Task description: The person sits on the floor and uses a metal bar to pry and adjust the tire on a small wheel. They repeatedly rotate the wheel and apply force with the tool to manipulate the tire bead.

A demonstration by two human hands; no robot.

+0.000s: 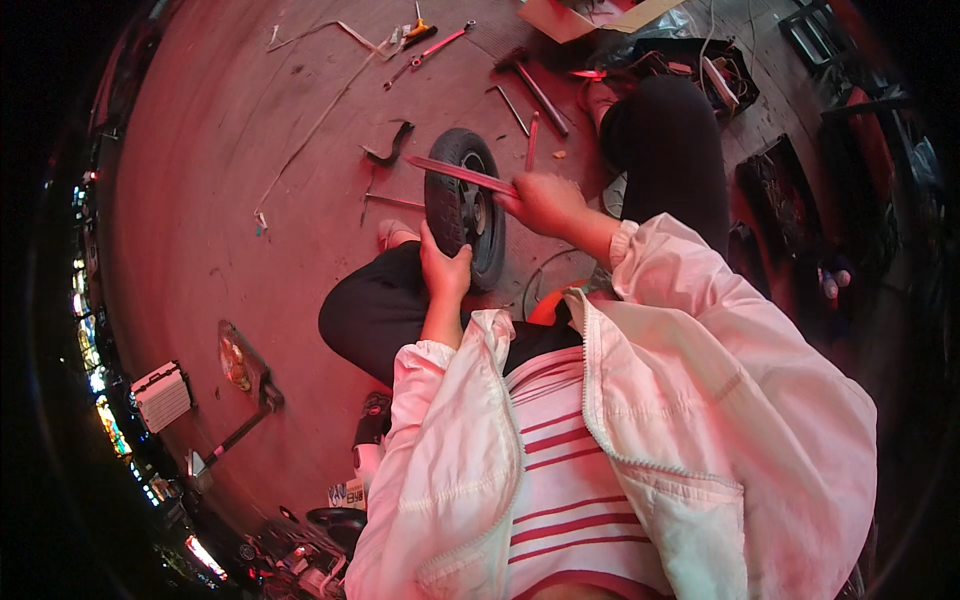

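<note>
A small wheel with a black tyre (446, 208) stands upright on the floor between my legs, its rim facing right. My left hand (446, 268) grips the tyre's lower near edge, thumb and fingers around it. In my right hand (548, 204) is a long flat metal bar like a tyre lever (455, 172), held at its right end. The bar lies across the upper part of the wheel and its far tip reaches past the tyre's left side. Whether the bar is wedged under the tyre bead, I cannot tell.
Beyond the wheel lie a hammer (542, 98), a bent rod (510, 108), a spanner (440, 47) and a black curved piece (390, 146). A black box of parts (745, 88) and cardboard (565, 22) stand far right. A light case (162, 398) sits left.
</note>
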